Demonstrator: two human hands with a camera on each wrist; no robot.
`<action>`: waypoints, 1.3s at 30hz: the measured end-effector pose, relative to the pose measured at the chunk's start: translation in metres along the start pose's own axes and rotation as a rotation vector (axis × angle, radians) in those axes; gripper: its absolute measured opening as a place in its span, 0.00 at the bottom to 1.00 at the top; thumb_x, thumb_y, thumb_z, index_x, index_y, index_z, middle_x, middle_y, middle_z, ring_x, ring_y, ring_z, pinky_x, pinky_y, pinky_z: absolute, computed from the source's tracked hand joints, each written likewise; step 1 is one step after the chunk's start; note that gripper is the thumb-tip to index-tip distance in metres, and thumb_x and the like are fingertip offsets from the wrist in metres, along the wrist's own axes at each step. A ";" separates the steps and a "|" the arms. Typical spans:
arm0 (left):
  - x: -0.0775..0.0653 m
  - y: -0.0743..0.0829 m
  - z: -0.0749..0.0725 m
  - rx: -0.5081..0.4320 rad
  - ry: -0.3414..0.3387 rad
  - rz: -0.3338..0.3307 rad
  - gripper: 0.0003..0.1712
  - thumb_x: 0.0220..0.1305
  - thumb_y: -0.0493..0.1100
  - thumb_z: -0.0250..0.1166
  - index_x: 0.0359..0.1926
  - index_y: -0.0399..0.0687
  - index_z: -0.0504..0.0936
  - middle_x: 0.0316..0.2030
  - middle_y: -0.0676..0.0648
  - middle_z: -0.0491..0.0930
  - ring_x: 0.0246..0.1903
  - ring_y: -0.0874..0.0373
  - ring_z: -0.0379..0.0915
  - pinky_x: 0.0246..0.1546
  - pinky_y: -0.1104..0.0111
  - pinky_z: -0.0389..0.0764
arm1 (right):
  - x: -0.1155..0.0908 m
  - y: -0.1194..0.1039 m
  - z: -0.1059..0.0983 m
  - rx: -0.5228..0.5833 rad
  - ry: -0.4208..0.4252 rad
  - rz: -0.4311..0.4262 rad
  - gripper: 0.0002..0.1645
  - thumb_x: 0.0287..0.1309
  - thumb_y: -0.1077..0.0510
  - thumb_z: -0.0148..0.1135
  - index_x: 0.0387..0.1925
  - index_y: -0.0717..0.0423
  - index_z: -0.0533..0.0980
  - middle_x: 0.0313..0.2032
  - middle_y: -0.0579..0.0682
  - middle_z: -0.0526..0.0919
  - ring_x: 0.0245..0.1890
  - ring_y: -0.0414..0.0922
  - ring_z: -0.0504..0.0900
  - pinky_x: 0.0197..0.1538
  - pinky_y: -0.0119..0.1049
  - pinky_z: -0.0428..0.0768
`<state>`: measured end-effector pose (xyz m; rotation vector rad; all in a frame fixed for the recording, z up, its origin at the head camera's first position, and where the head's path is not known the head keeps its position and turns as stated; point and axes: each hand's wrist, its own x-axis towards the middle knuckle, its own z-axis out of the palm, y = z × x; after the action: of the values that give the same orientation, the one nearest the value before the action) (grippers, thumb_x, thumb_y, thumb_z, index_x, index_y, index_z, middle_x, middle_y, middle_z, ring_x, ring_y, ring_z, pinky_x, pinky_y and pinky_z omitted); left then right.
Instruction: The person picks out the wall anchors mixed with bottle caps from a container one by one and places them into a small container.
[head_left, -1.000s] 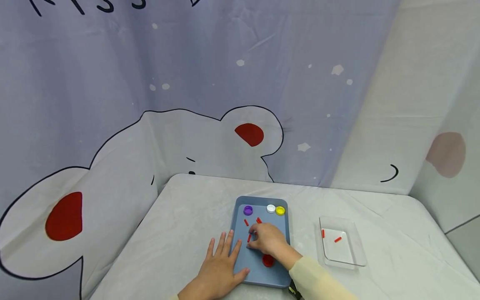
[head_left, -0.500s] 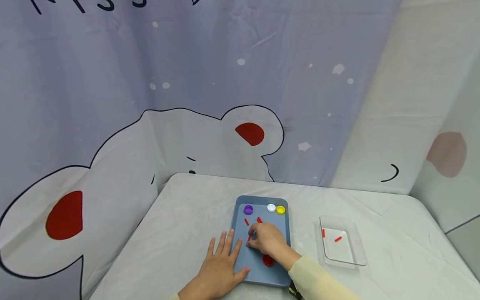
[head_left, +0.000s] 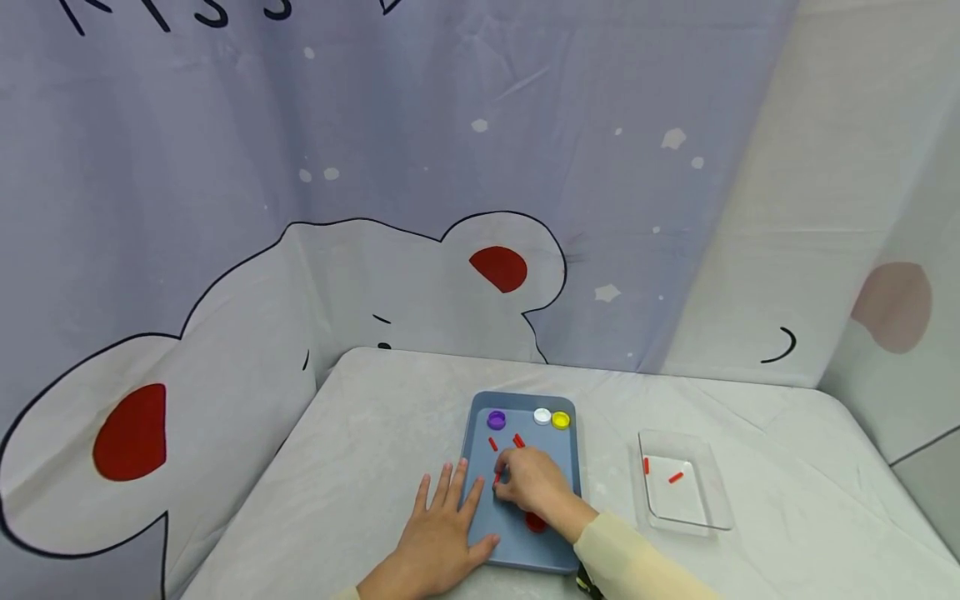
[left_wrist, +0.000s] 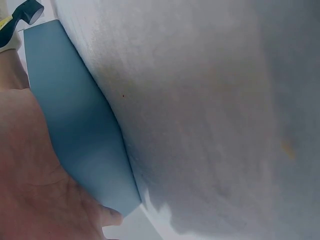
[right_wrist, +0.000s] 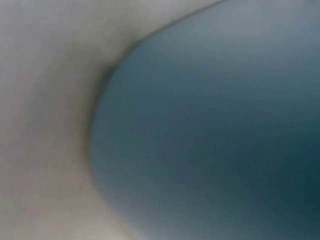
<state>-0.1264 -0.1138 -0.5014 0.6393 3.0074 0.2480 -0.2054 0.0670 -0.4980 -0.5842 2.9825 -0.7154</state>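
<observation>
A blue-grey tray (head_left: 517, 550) lies on the white-covered table. My left hand (head_left: 437, 543) rests with spread, straight fingers over its left edge; the left wrist view shows the palm (left_wrist: 40, 170) beside the tray's side wall (left_wrist: 82, 115). Above the tray's middle, my right hand (head_left: 536, 485) pinches a small red stick (head_left: 497, 479) between thumb and fingers, most of it hidden. More red sticks (head_left: 492, 444) lie just beyond these fingers. Under the right wrist sits a red cap (head_left: 536, 522), partly covered. Only the blurred tray wall (right_wrist: 200, 130) fills the right wrist view.
Along the tray's far end are a purple cap (head_left: 497, 420), a white cap (head_left: 542, 416) and a yellow cap (head_left: 560, 420). To the right stands a clear plastic box (head_left: 678, 525) with two red sticks (head_left: 676, 477) inside. A printed curtain (head_left: 420, 150) hangs behind the table.
The right hand has shifted very slightly at the red stick, and less of the stick shows between its fingers. My left hand and the tray keep their places.
</observation>
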 end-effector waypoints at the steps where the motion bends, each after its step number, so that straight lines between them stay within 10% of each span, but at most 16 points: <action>1: 0.000 0.000 0.000 -0.006 0.005 0.003 0.47 0.69 0.72 0.51 0.76 0.45 0.64 0.79 0.36 0.49 0.77 0.36 0.44 0.72 0.37 0.45 | 0.000 0.000 0.000 0.003 0.000 -0.004 0.12 0.48 0.54 0.77 0.34 0.55 0.84 0.15 0.41 0.73 0.17 0.38 0.70 0.25 0.33 0.73; 39: -0.002 0.001 -0.001 0.017 0.018 0.006 0.47 0.69 0.71 0.50 0.76 0.45 0.64 0.79 0.36 0.48 0.77 0.36 0.45 0.72 0.38 0.46 | -0.054 0.038 -0.068 0.368 0.173 0.025 0.12 0.52 0.63 0.72 0.41 0.55 0.85 0.17 0.37 0.74 0.17 0.32 0.70 0.23 0.28 0.70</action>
<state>-0.1243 -0.1142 -0.5007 0.6516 3.0285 0.2301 -0.1758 0.1468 -0.4578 -0.4823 2.8823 -1.3337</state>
